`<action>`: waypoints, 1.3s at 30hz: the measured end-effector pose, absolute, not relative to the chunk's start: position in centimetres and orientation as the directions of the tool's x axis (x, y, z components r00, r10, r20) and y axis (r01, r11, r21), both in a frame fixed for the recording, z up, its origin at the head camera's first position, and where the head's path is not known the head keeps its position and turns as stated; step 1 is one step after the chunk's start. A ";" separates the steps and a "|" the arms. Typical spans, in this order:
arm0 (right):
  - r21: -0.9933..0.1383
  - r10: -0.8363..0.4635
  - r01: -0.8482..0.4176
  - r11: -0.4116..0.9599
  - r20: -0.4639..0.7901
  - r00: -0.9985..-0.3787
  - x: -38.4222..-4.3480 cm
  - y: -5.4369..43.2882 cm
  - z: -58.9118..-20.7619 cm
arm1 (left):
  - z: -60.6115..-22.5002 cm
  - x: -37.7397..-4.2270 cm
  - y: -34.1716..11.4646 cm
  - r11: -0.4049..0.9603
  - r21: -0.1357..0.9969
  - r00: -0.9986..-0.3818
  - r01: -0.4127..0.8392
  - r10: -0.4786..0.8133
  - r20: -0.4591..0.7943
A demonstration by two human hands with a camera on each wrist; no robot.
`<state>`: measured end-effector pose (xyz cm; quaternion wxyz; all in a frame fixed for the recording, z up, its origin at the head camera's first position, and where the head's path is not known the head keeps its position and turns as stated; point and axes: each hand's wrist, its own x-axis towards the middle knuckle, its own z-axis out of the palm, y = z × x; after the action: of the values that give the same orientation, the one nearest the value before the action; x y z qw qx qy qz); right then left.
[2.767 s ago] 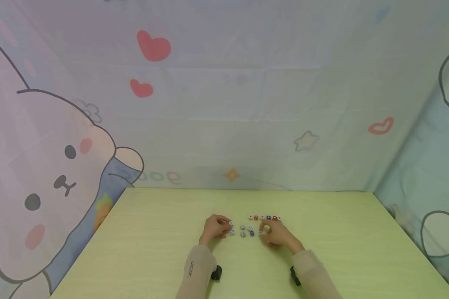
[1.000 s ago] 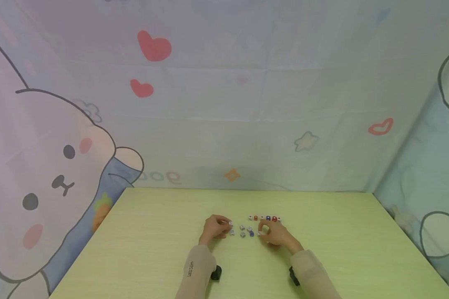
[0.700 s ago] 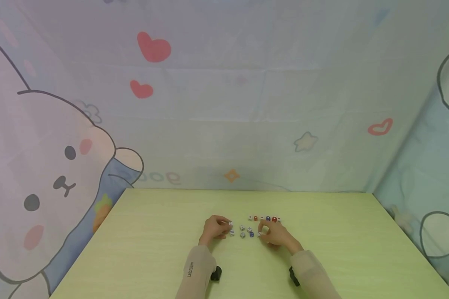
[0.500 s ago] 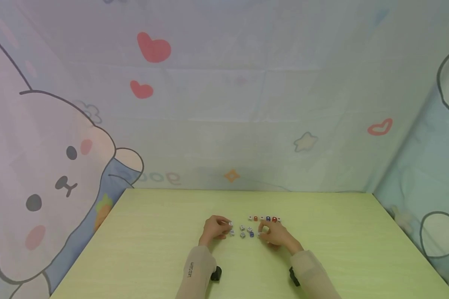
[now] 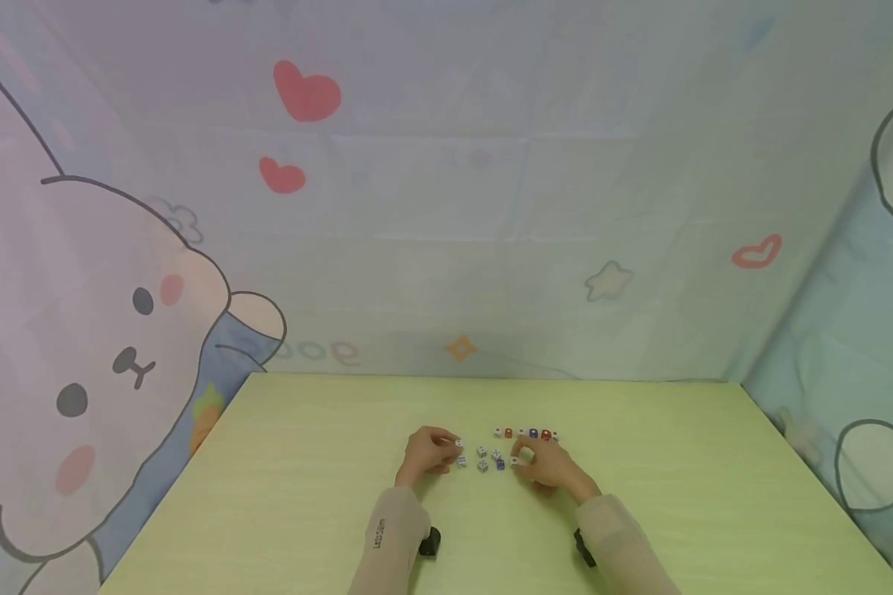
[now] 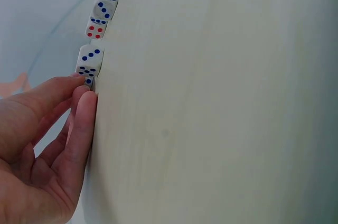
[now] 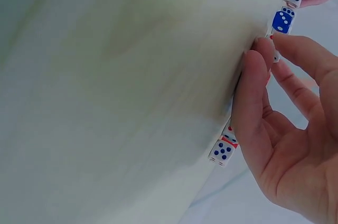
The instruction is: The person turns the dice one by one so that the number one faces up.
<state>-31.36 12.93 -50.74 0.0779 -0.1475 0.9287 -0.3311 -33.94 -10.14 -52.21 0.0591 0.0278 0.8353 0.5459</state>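
Observation:
At the left end of a small group of dice, my left hand point(image 5: 426, 452) has its thumb and fingertips on a white die point(image 5: 459, 445), partly covered in the left wrist view. Just nearer lies another white die point(image 5: 461, 462), showing blue pips in the left wrist view. My right hand point(image 5: 546, 464) pinches a white die point(image 5: 515, 461) between thumb and fingertips; one dark spot shows on it. Between the hands are several white dice point(image 5: 482, 452) and a blue die point(image 5: 500, 464), the blue one closest to my right fingertips.
Behind the right hand stands a spaced row of white, red and blue dice, including a red die point(image 5: 508, 433) and a blue die point(image 5: 533, 433). All are on a pale yellow-green table point(image 5: 305, 463). A printed cloth point(image 5: 417, 207) hangs beyond its back edge.
The white die in my right fingers has turned to a single-spot face and shifted slightly left, along with the fingertips. My left hand and the other dice look unmoved.

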 end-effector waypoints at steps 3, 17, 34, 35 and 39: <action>-0.635 -0.325 -0.227 0.739 -0.042 -0.945 -31.4 12.9 -50.7 | -52.2 -34.0 -10.2 0.402 0.916 -0.992 -0.017 0.111 -0.067; -0.624 -0.133 -0.106 0.774 0.004 -0.991 -32.6 14.5 -50.2 | -52.1 -34.2 -10.2 0.391 0.920 -0.990 -0.035 0.111 -0.085; -0.601 -0.090 -0.067 0.797 -0.007 -0.996 -33.0 15.0 -50.2 | -52.2 -34.0 -10.3 0.397 0.917 -0.990 -0.032 0.111 -0.082; -0.624 -0.093 -0.074 0.778 0.002 -0.996 -32.9 15.2 -50.1 | -52.2 -34.0 -10.3 0.399 0.917 -0.990 -0.034 0.110 -0.085; -0.713 -0.100 -0.101 0.694 0.043 -0.994 -32.6 16.2 -49.5 | -51.9 -33.9 -10.2 0.405 0.913 -0.990 -0.040 0.105 -0.090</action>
<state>-32.64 16.24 -49.47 -0.0005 -0.0547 0.9203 -0.3873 -33.86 -10.16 -51.94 0.0665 0.0194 0.8355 0.5451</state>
